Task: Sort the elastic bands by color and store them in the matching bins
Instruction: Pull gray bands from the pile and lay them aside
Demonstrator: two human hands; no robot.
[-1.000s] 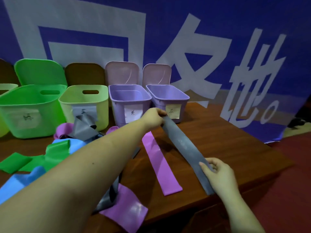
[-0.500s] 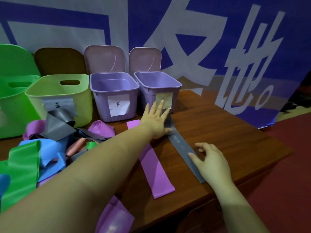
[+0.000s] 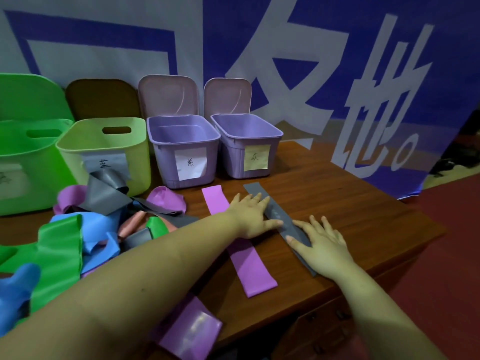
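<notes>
Head view: both hands lie flat with fingers spread on the grey band (image 3: 275, 211), left hand (image 3: 250, 215) beside right hand (image 3: 320, 242), pressing it to the wooden surface (image 3: 350, 203). It lies before the yellow-labelled purple bin (image 3: 246, 144), beside a flat purple band (image 3: 249, 268)

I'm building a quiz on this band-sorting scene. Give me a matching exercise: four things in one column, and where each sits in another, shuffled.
Things:
1. grey band
2. flat purple band
3. yellow-labelled bin
4. tangled bands

Places:
A. heaped in front of the green bins
B. rightmost in the bin row
C. flat under both hands
D. partly under the left forearm

Pairs: 1-C, 2-D, 3-B, 4-A
</notes>
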